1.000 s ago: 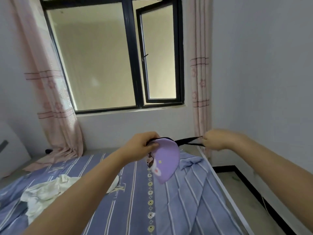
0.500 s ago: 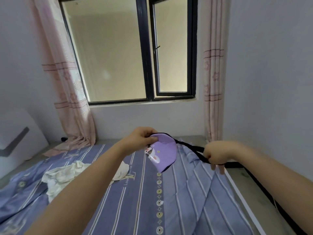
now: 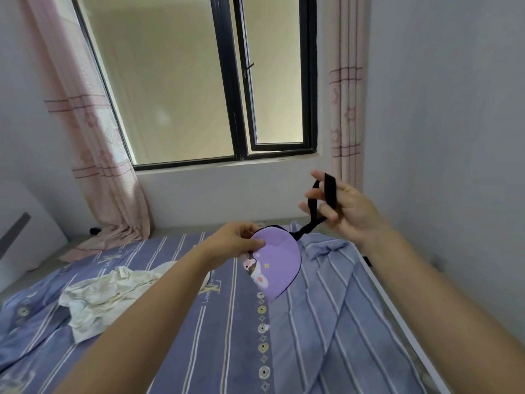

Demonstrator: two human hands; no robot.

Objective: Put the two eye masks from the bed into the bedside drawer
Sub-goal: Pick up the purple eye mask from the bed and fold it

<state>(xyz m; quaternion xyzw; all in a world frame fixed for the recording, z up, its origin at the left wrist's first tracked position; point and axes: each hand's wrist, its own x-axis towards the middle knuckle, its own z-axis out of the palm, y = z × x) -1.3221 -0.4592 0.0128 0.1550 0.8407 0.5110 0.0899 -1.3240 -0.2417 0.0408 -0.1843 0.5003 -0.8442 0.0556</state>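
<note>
We are pinching the top edge of the purple eye mask between the thumb and fingers of our left hand, so that it is hanging folded above the bed instead of lying on it. To the right of the mask and higher, our right hand is holding the black strap; its fingers are spread apart, and the strap is looping around two or three of them rather than being squeezed in a fist. In our judgement we are gathering the strap like this so that it is not trailing loose when the mask goes away.

Below the mask the striped bedsheet is lying rumpled, and to the left of the mask a crumpled white cloth is resting on it. We are not seeing a second eye mask anywhere; it may be hidden or out of view. Behind the mask are the window and a pink curtain.

The bedside drawer is not showing in this view, so we cannot say whether it is open or what is in it. As we judge it, the mask is not yet stowed.
</note>
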